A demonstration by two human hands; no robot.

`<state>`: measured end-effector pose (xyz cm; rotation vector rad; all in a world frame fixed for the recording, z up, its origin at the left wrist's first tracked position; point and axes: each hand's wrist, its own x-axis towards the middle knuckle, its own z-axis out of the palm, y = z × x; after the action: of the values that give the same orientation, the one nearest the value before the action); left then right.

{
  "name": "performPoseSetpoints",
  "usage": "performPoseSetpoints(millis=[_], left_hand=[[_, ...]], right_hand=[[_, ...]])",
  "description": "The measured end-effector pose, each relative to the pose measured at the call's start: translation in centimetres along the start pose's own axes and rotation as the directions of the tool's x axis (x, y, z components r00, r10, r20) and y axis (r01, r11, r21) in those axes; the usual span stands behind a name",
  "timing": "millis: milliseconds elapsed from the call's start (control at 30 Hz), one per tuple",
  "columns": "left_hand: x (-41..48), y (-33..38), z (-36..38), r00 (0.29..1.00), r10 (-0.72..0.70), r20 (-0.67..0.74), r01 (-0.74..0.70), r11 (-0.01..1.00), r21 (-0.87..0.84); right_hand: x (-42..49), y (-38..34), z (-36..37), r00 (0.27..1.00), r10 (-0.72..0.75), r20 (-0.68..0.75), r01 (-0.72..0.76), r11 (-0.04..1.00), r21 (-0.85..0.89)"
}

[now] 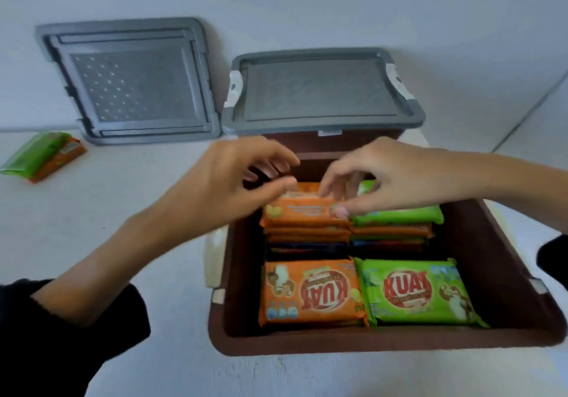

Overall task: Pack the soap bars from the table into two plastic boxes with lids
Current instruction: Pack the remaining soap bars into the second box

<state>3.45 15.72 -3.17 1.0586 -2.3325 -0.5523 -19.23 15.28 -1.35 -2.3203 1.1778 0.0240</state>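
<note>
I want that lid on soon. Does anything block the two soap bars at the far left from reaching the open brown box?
Nothing visible: bare white table lies between the green and orange soap bars and the open brown plastic box.

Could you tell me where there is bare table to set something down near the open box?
Free: the table between the loose lid, the spare soap bars and the brown box. Crowded: inside the box, where both hands meet.

— What sort of place is this?
— Hard to pin down; a plain room, maybe in a home. A bare pale wall rises straight behind a white table.
— Anything else?
— Household storage: a brown plastic box and grey lids.
</note>
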Motion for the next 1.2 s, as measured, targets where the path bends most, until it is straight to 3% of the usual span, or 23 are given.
performPoseSetpoints(millis=[167,333,467,533,600,700,800,1000,1200], left_hand=[[-3.0,-5.6,-7.3,0.937,-0.166,-0.307,0.215,0.967,0.135],[-8.3,-14.0,-13.6,0.765,-0.357,-0.536,0.479,0.871,0.104],[-11.3,-22.0,-17.5,0.573,-0.555,-0.604,0.705,0.709,0.017],[-11.9,-26.0,-18.9,0.462,-0.685,-0.563,0.807,0.588,-0.052],[-12.1,-29.5,-19.5,0.397,-0.794,-0.461,0.880,0.472,-0.055],[-11.7,-33.7,-18.8,0.379,-0.854,-0.357,0.912,0.409,-0.012],[-11.3,-36.7,-17.2,0.400,-0.857,-0.326,0.904,0.427,-0.013],[-11.4,-38.3,-16.1,0.454,-0.793,-0.407,0.882,0.465,0.076],[-11.1,-37.0,-16.6,0.435,-0.763,-0.478,0.880,0.474,0.044]], right_hand=[[8.3,-5.2,-1.8,0.935,-0.171,-0.311,0.173,0.985,-0.024],[19.5,-11.4,-1.3,0.867,-0.337,-0.368,0.342,0.938,-0.054],[29.5,-15.9,1.0,0.855,-0.378,-0.355,0.372,0.924,-0.088],[34.6,-17.2,2.6,0.870,-0.351,-0.346,0.339,0.936,-0.097],[39.0,-17.9,4.4,0.902,-0.286,-0.323,0.284,0.957,-0.055],[44.1,-17.8,7.4,0.938,-0.202,-0.282,0.205,0.979,-0.019],[47.6,-17.6,10.2,0.956,-0.162,-0.245,0.151,0.987,-0.060],[49.8,-17.4,13.9,0.911,-0.221,-0.349,0.178,0.972,-0.150],[49.5,-17.5,13.9,0.897,-0.261,-0.356,0.196,0.958,-0.208]])
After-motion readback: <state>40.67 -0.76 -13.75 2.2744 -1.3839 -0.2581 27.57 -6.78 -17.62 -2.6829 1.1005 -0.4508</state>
